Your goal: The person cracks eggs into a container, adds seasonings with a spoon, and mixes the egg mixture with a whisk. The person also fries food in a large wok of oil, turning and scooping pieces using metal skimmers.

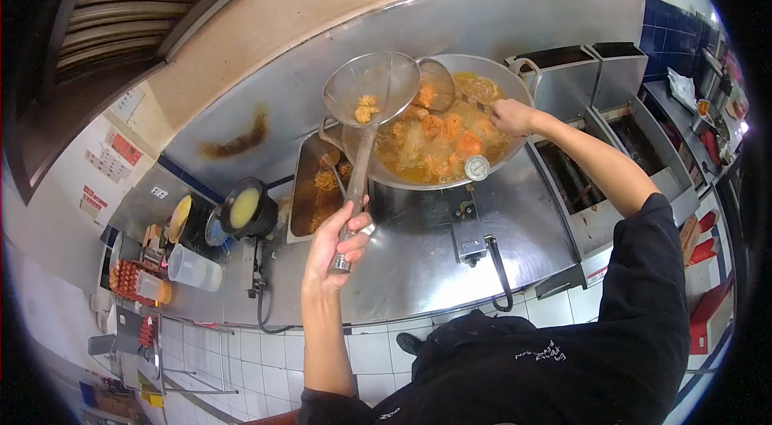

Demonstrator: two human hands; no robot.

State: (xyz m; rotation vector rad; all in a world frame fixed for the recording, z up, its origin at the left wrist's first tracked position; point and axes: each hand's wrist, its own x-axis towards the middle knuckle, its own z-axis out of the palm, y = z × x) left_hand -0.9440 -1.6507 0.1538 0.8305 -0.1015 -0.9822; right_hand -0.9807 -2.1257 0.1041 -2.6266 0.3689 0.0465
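My left hand is wrapped round the handle of a large mesh skimmer, holding it up over the left rim of the wok. A few golden fried bits lie in its mesh. My right hand grips the handle of a smaller skimmer, whose bowl is at the back left of the wok, partly behind the large one. Orange-brown fried pieces sit in bubbling oil inside the wide wok. A round dial thermometer is at the wok's front rim.
Left of the wok, a metal tray holds brown fried bits. Further left are a black pot with yellowish contents, a clear plastic container and stacked eggs. Deep fryers stand to the right. A burner control is in front.
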